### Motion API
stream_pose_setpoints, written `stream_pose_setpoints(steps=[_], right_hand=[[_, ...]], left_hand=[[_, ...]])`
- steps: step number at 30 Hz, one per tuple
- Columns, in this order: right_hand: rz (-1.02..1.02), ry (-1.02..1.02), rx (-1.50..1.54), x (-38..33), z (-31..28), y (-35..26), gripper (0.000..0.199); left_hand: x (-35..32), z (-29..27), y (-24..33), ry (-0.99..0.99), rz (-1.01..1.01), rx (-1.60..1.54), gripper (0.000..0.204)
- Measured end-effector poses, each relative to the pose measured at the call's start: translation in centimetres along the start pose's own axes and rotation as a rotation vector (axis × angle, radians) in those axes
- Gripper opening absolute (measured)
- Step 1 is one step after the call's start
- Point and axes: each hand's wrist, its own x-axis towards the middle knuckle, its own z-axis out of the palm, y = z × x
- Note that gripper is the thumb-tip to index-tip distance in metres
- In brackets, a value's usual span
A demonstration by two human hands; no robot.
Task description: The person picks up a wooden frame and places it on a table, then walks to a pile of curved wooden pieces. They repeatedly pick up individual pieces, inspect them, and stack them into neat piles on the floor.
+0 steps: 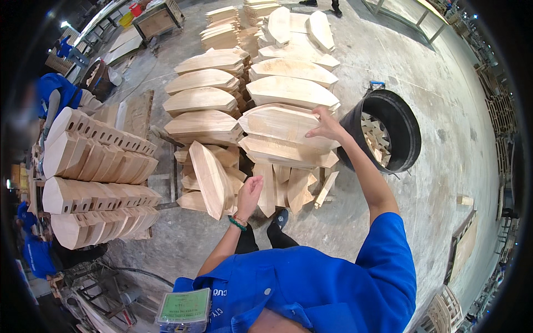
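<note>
Your blue fabric shirt (316, 280) lies nearest. Your right hand (326, 125) spreads on pale, pointed wooden boards (272, 120); your left hand (250, 195), loosely uncurled, hangs nearby.

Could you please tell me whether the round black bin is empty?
Not empty: the round black bin has pale, angular wood offcuts showing inside.

Grey concrete floor (444, 139) spreads across the workshop, scuffed, with darker stains and faint pale lines. At the upper right stands a long table (413, 14) with a pale top and straight legs. Toward the upper left is a wood-fronted bench (157, 25), a red container and a yellow one near it. A bright lamp (65, 25) glows at the far left. Wooden slatted stacks (496, 116) line the right edge, blurred toward the rim.
</note>
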Motion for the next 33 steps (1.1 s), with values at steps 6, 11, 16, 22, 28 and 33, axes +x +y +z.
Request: stream_pose_setpoints(steps=[6, 11, 16, 22, 28, 33], right_hand=[[-0.042, 0.226, 0.041, 0.3, -1.4, -2.3, 0.061], [-0.115, 0.55, 0.11, 2.4, -2.9, -3.9, 0.049], [0.002, 0.584, -0.199, 4.5, -4.6, 0.8, 0.048], [-0.103, 0.684, 0.204, 4.5, -4.6, -0.4, 0.052], [-0.026, 0.599, -0.209, 4.6, -4.3, 0.5, 0.048], [-0.001, 0.579, -0.212, 5.2, -2.9, -1.2, 0.049]], left_hand=[[-0.8, -1.4, 0.2, 0.075, -0.084, -0.12, 0.028], [-3.0, -3.5, 0.9, 0.187, -0.167, -0.117, 0.027], [-3.3, -3.3, 0.1, 0.134, -0.149, -0.11, 0.032], [-4.4, -4.0, -0.4, 0.159, -0.168, -0.114, 0.032], [-2.8, -3.0, 0.3, 0.117, -0.145, -0.156, 0.032], [-3.3, -3.7, -0.2, 0.142, -0.128, -0.188, 0.032]])
